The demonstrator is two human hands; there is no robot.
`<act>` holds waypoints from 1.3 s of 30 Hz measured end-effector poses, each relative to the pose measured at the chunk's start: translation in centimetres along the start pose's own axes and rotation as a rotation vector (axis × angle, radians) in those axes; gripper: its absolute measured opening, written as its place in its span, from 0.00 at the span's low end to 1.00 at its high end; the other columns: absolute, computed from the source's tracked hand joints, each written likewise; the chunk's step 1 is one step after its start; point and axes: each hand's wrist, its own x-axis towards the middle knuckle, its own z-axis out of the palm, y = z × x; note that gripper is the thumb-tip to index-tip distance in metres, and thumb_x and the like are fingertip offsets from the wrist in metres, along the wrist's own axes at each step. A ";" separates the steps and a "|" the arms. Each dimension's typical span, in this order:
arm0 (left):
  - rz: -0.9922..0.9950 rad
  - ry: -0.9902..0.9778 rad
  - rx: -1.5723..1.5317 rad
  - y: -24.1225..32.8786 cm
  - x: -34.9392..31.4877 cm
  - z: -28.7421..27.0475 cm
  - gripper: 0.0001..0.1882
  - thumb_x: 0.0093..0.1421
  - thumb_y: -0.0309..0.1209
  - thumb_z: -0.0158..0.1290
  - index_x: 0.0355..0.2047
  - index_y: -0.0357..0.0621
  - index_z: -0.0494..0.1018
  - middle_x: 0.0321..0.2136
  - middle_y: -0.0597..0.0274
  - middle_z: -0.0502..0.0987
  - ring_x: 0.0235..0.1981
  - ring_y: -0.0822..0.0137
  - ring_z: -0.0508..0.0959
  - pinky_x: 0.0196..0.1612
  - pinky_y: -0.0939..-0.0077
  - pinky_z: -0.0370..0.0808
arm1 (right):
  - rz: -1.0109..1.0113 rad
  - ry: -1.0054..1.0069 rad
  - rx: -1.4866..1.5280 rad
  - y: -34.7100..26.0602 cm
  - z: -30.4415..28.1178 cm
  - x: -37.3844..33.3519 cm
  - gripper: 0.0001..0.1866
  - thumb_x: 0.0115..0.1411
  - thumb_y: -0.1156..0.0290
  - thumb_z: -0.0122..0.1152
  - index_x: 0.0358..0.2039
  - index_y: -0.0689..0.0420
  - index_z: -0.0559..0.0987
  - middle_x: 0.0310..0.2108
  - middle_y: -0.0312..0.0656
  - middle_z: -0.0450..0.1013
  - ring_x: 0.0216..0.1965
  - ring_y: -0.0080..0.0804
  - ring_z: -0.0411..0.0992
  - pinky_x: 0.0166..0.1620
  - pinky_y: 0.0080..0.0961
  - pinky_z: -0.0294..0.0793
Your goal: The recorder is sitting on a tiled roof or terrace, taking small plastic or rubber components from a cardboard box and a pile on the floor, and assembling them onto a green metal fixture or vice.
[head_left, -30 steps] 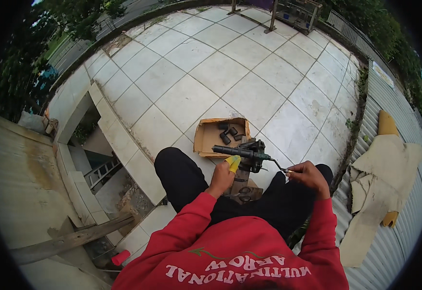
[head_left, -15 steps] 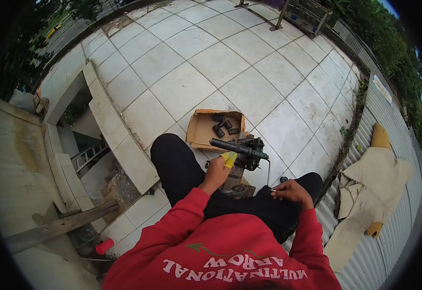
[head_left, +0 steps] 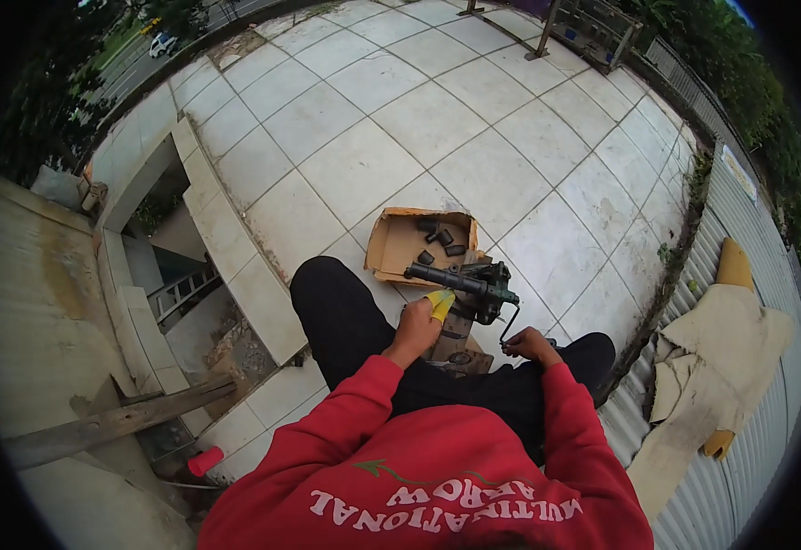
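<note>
In front of my seated body stands a dark metal hand-cranked machine, with a dark cylinder sticking out to its left. My left hand is closed on a yellow cloth-like piece, held up against the underside of the cylinder. On the machine's right side a thin bent crank handle hangs down, tilted toward me. My right hand is closed round the lower end of this crank, above my right thigh. The exact grip of the fingers is small in the view.
Behind the machine sits an open cardboard box with several short black cylinders. A wooden block lies under the machine. To the left is an opening edged with tiles; a wooden beam crosses there. Beige cloth drapes over corrugated sheeting at right.
My right hand has moved up and to the left with the crank's end, and the crank now slants. My left hand stays at the cylinder. The whole view has shifted slightly.
</note>
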 end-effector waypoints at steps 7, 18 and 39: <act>0.015 -0.032 -0.023 -0.1 0.5 0.7 0.12 0.63 0.21 0.52 0.44 0.30 0.80 0.29 0.44 0.83 0.28 0.50 0.83 0.32 0.62 0.77 | -0.050 0.249 -0.049 2.2 -3.1 6.5 0.12 0.54 0.65 0.77 0.37 0.55 0.92 0.28 0.40 0.85 0.27 0.26 0.81 0.35 0.28 0.81; 0.032 -0.018 0.000 1.6 0.2 0.0 0.13 0.61 0.22 0.55 0.45 0.30 0.80 0.34 0.33 0.80 0.38 0.33 0.80 0.38 0.51 0.76 | -0.164 0.581 -0.205 -0.9 -7.6 9.6 0.13 0.53 0.64 0.76 0.37 0.56 0.90 0.30 0.49 0.84 0.32 0.42 0.83 0.40 0.35 0.81; 0.024 -0.053 0.005 -1.0 -0.4 0.9 0.16 0.61 0.22 0.57 0.49 0.32 0.80 0.36 0.35 0.81 0.39 0.36 0.81 0.42 0.52 0.77 | -0.324 0.752 -0.324 -13.3 -16.9 -2.9 0.13 0.57 0.66 0.73 0.40 0.58 0.88 0.35 0.47 0.85 0.36 0.41 0.84 0.42 0.34 0.81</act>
